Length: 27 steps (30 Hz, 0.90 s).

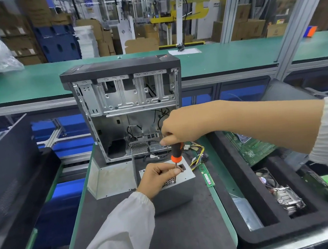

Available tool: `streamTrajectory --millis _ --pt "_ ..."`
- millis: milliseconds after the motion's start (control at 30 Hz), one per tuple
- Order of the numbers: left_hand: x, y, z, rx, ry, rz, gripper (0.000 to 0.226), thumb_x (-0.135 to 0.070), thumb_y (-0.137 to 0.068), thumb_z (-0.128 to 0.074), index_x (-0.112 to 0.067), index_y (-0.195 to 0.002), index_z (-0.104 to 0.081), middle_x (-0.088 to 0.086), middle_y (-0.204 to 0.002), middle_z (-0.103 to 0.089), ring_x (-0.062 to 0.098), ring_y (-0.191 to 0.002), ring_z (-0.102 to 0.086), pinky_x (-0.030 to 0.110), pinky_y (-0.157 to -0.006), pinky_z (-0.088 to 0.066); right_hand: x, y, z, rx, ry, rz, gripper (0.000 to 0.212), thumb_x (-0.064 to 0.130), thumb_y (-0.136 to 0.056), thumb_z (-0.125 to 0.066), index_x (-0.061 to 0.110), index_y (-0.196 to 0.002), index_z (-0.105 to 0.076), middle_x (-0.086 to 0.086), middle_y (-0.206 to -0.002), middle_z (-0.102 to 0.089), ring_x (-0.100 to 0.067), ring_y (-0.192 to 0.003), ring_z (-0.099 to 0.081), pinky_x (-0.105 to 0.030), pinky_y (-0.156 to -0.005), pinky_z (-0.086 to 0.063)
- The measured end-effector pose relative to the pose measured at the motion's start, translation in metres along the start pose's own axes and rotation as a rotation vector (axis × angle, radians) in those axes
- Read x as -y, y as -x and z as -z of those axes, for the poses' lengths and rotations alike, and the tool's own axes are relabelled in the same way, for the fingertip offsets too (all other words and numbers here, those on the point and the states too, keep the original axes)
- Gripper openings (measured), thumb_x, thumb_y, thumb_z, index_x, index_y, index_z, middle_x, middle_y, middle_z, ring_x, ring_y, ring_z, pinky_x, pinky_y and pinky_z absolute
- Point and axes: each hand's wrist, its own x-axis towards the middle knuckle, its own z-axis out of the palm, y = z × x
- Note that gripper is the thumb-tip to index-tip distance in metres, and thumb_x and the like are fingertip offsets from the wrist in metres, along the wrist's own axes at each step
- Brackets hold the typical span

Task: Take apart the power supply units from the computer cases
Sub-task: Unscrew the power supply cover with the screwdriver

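Observation:
A grey power supply unit (174, 194) stands on the black mat in front of an open computer case (126, 111). Its yellow and black cables (198, 157) trail off to the right. My right hand (181, 127) grips the top of an orange and black screwdriver (176, 153) held upright, tip down on the unit's top face. My left hand (157, 177) rests on that top face and pinches the screwdriver shaft near its tip. A bent grey metal cover (110, 179) lies to the left of the unit.
A memory stick (207, 175) lies on the mat's right edge. To the right, a black foam tray (242, 187) holds a green circuit board (253, 148) and a heatsink with fan (282, 193). Dark case panels (9, 166) stand at left. A green bench runs behind.

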Motion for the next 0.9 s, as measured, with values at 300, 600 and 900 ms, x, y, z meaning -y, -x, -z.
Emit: streamTrajectory --millis 300,600,900 --pt "-0.0015 0.0034 0.0020 0.073 0.057 0.011 0.016 -0.002 -0.090 -0.063 -0.010 -0.096 -0.076 -0.008 -0.087 -0.075 -0.004 -0.083 -0.065 0.009 -0.076 -0.046 -0.0025 0.0083 0.0058 -0.035 -0.051 0.162 0.054 0.059 -0.082 -0.061 0.022 -0.121 -0.058 0.007 -0.098 -0.056 -0.014 -0.089 -0.059 -0.030 -0.075 -0.048" --pt "0.0037 0.0017 0.0041 0.101 0.025 -0.029 0.020 0.001 -0.093 -0.059 0.002 -0.110 -0.070 -0.021 -0.068 -0.031 -0.010 -0.059 -0.053 0.002 -0.065 -0.038 0.0031 0.0064 0.0061 -0.054 0.231 0.158 0.024 0.038 -0.099 -0.044 0.018 -0.110 -0.051 -0.003 -0.102 -0.049 -0.021 -0.081 -0.047 -0.029 -0.055 -0.029" --pt "0.0030 0.0020 0.0037 0.049 0.033 0.007 0.015 -0.002 -0.090 -0.064 -0.008 -0.091 -0.077 -0.009 -0.082 -0.075 -0.004 -0.080 -0.064 0.010 -0.074 -0.045 0.0023 0.0095 0.0100 -0.022 0.034 -0.075 0.069 0.075 -0.083 -0.035 0.010 -0.093 -0.057 -0.004 -0.063 -0.063 -0.018 -0.054 -0.062 -0.024 -0.043 -0.041"
